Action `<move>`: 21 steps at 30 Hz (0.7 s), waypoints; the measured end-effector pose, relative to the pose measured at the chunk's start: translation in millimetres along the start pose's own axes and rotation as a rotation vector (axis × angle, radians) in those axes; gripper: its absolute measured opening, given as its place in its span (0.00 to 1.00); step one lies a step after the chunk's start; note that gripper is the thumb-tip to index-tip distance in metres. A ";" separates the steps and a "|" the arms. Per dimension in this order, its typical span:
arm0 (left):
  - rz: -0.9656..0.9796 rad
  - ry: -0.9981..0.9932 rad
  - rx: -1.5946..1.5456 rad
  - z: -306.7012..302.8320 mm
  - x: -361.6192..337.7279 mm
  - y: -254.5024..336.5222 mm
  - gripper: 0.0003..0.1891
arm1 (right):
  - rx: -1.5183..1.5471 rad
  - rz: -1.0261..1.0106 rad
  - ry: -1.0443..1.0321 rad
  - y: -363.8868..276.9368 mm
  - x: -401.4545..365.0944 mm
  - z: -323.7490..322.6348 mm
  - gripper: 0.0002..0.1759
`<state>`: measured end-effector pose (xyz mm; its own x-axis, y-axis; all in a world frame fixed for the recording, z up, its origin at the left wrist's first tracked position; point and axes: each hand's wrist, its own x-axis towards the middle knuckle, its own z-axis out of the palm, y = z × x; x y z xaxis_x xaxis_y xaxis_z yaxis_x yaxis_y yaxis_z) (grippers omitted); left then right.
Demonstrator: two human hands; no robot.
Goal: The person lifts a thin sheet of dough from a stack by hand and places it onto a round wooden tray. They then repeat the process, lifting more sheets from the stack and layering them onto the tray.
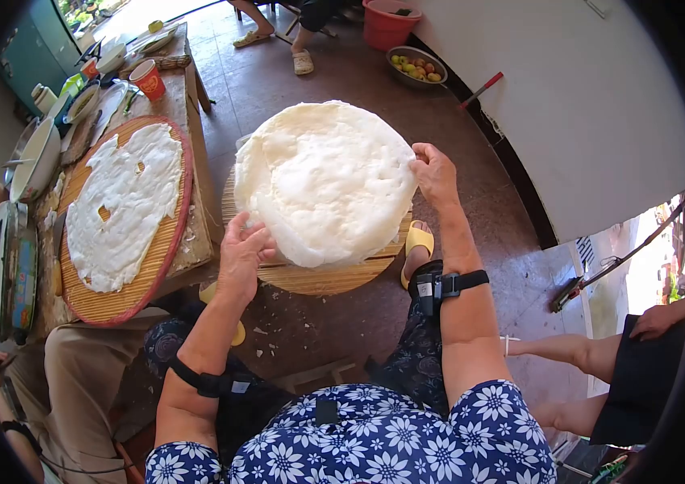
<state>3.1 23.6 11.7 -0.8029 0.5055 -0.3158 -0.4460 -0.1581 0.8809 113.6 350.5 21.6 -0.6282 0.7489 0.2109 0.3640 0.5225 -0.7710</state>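
Note:
A pile of thin white round flatbreads (330, 181) lies in front of me on a round slatted mat (318, 279). My right hand (434, 173) pinches the right edge of the pile's top flatbread between thumb and fingers. At the lower left edge, my left hand (244, 248) has its fingers apart, beside or lightly touching the rim; exact contact cannot be made out. To the left, another white flatbread (129, 202), torn with small holes, lies flat on a red-rimmed slatted mat (183, 173).
A wooden table (189, 250) holds bowls, a red paper cup (147, 79) and a round griddle (5, 266), with another person's hands near it. Beyond stand a fruit basin (416, 66) and a red bucket (387, 24). People sit left and right of me.

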 end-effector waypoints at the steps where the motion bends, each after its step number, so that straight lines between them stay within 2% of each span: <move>1: -0.016 0.011 0.017 -0.6 1.6 -0.5 0.35 | 0.001 -0.004 -0.001 -1.5 0.9 0.8 0.21; 3: -0.014 0.010 0.088 0.0 4.5 -2.2 0.35 | 0.347 0.139 -0.059 -9.8 -0.1 2.1 0.25; 4: -0.017 0.006 0.161 0.7 5.1 -2.4 0.35 | 0.351 0.136 -0.065 -16.3 -1.7 2.4 0.25; 6: 0.001 0.025 0.201 3.9 6.3 -1.4 0.34 | 0.599 0.293 -0.098 -28.7 -6.0 2.9 0.30; 10: 0.043 0.034 0.283 6.2 10.8 -4.2 0.33 | 0.553 0.359 -0.184 -31.9 -8.0 4.5 0.32; 14: 0.046 0.019 0.275 4.9 15.2 -6.8 0.32 | 0.541 0.324 -0.157 -33.7 -10.3 4.3 0.27; 18: 0.098 -0.044 0.097 6.6 18.1 -3.7 0.30 | 0.674 0.229 -0.111 -31.9 -9.2 5.9 0.21; 21: 0.089 -0.110 -0.035 9.4 16.9 2.6 0.28 | 0.749 0.271 -0.107 -42.3 -12.8 -0.4 0.19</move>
<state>-7.8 39.7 11.9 -0.7927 0.5776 -0.1949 -0.3901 -0.2350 0.8903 106.5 319.0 51.7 -0.6603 0.7477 -0.0706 -0.0208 -0.1122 -0.9935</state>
